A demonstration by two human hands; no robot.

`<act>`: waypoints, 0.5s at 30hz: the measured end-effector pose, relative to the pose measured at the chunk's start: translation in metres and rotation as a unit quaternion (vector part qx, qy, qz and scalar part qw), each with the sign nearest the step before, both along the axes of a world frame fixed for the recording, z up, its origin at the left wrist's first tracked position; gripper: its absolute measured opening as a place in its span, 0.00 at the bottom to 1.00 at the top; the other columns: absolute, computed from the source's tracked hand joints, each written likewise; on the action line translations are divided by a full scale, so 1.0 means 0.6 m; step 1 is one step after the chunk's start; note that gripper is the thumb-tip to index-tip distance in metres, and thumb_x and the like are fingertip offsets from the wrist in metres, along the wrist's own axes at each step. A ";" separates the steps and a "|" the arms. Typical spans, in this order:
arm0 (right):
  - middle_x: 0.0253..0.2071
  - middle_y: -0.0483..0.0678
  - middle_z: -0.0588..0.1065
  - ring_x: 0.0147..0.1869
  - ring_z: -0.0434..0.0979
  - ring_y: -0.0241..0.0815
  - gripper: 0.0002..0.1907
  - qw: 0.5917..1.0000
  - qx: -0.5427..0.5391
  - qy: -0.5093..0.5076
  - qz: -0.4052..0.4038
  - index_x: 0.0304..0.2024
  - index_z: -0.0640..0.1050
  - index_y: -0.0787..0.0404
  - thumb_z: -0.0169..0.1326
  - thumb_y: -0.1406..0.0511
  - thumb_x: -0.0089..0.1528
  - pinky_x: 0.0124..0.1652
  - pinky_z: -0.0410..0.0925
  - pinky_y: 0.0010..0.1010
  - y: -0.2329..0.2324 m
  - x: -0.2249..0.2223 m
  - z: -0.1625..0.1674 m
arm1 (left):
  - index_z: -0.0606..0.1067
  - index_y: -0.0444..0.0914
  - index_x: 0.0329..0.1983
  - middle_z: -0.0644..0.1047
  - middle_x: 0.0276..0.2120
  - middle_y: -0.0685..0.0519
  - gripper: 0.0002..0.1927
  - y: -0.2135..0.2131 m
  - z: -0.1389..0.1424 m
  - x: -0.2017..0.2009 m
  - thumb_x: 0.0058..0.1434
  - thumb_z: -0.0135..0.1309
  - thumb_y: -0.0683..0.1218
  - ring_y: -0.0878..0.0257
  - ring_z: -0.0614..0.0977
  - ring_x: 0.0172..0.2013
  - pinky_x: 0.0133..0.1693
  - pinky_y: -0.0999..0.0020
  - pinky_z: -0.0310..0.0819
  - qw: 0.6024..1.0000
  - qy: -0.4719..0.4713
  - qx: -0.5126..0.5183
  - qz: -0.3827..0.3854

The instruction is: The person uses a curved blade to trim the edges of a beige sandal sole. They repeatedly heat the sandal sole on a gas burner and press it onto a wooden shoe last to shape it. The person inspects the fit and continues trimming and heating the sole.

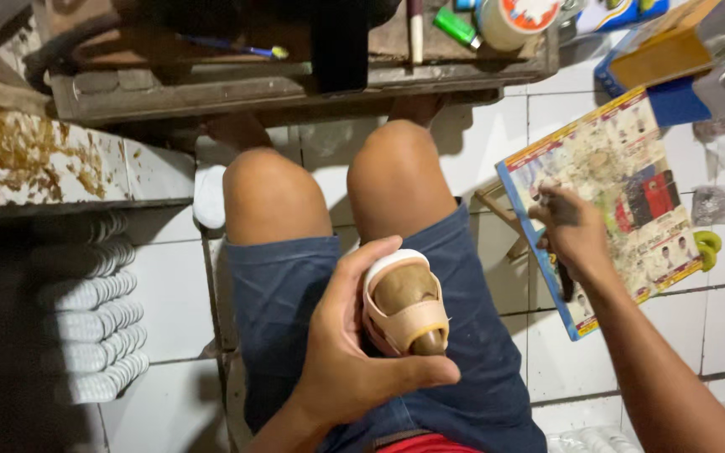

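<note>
My left hand (pixel 346 348) grips a small beige sandal upper stretched over a brown shoe last (pixel 406 309), held over my lap in blue shorts. The thumb wraps under the toe end. My right hand (pixel 572 235) reaches out to the right over a colourful printed board (pixel 631 180) lying on the floor. Its fingers are closed around a thin dark tool that points down toward me; the tip of the tool is hard to make out.
A worn wooden workbench (pixel 295 80) stands in front of my knees, with a green lighter (pixel 456 25), a round tub (pixel 509 18) and a brush on it. Stacked white soles (pixel 94 319) lie at the left. Boxes (pixel 665 54) sit at the upper right on the white tiles.
</note>
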State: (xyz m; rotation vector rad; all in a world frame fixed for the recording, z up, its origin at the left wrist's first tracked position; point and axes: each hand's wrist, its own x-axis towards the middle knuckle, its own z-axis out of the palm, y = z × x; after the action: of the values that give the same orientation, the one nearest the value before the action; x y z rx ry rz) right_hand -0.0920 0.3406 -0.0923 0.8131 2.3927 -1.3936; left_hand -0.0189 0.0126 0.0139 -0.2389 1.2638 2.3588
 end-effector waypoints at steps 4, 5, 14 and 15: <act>0.40 0.56 0.80 0.41 0.79 0.44 0.22 0.965 0.246 0.058 0.063 0.53 0.80 0.65 0.64 0.67 0.56 0.43 0.71 0.35 0.060 0.030 -0.063 | 0.56 0.33 0.76 0.74 0.59 0.46 0.61 0.024 0.014 0.006 0.42 0.78 0.48 0.62 0.79 0.57 0.60 0.66 0.77 0.994 0.082 -0.065 0.030; 0.40 0.55 0.80 0.41 0.80 0.44 0.23 0.971 0.232 0.043 0.028 0.53 0.80 0.65 0.64 0.67 0.55 0.44 0.72 0.35 0.063 0.031 -0.062 | 0.56 0.33 0.76 0.74 0.59 0.46 0.61 0.029 0.019 0.004 0.42 0.78 0.49 0.63 0.79 0.57 0.60 0.66 0.77 0.993 0.088 -0.066 0.029; 0.70 0.56 0.67 0.74 0.65 0.52 0.38 0.937 -0.213 0.241 0.137 0.71 0.64 0.65 0.52 0.74 0.55 0.65 0.62 0.39 -0.090 0.126 0.141 | 0.61 0.34 0.74 0.76 0.58 0.46 0.57 0.086 0.030 -0.005 0.45 0.77 0.54 0.62 0.80 0.55 0.57 0.67 0.78 0.985 0.133 -0.112 -0.023; 0.71 0.57 0.65 0.77 0.61 0.53 0.39 0.911 -0.254 0.282 0.160 0.70 0.63 0.66 0.56 0.73 0.55 0.70 0.55 0.42 -0.116 0.156 0.174 | 0.60 0.35 0.74 0.77 0.56 0.46 0.57 0.090 0.029 -0.004 0.45 0.76 0.55 0.62 0.80 0.53 0.56 0.67 0.79 0.985 0.122 -0.115 -0.034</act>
State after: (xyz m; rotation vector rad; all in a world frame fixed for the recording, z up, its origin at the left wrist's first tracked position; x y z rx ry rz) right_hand 0.0015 0.2709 0.0119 -0.1360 2.1806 -2.1666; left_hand -0.0211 0.0664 0.0313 0.0245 1.6356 2.2350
